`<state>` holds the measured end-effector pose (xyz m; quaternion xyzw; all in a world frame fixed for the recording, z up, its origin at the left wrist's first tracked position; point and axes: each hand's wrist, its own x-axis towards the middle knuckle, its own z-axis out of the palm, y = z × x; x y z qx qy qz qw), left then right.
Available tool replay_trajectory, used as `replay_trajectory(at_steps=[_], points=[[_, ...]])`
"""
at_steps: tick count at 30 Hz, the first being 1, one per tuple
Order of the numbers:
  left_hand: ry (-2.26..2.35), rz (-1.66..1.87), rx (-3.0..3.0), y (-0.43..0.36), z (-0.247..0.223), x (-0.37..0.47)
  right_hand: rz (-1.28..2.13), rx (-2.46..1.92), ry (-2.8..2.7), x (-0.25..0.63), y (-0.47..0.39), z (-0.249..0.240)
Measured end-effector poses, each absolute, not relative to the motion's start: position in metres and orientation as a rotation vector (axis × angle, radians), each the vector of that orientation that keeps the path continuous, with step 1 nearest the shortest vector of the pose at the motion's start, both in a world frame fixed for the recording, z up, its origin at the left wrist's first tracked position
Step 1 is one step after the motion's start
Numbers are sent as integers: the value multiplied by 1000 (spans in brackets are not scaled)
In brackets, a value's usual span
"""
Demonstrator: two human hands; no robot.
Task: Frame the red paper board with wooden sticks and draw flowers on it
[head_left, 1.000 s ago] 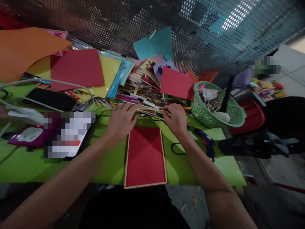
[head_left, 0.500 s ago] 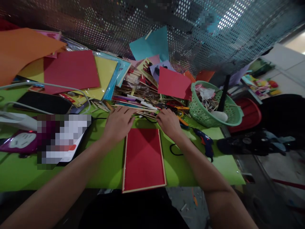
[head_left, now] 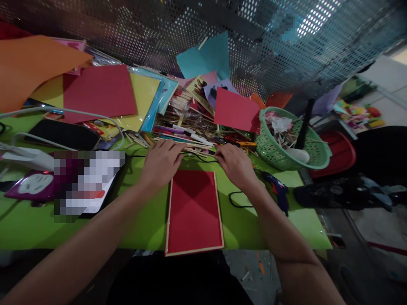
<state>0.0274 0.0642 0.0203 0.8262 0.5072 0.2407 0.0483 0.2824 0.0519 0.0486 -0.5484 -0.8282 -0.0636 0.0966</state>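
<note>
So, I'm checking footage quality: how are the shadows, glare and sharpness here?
In the head view, overlapping shadows darken the red panel, deepest toward its far end; in the same view, bright spots dot the perforated sheet at upper right; the left hand and right hand look slightly soft but readable in outline; coarse pixels mask the phone screen there.

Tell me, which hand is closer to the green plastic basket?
The right hand. It is just left of the green plastic basket, not touching it. The left hand is farther left, by the thin wooden sticks.
</note>
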Motion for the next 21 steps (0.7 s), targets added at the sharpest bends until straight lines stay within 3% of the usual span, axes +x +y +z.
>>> replay_trajectory(at_steps=[12, 21], points=[[1521, 779, 2457, 69, 24, 15, 91, -1466, -2332, 309, 33, 61], [1418, 568, 2362, 75, 33, 3, 269, -1427, -2366, 318, 27, 53]])
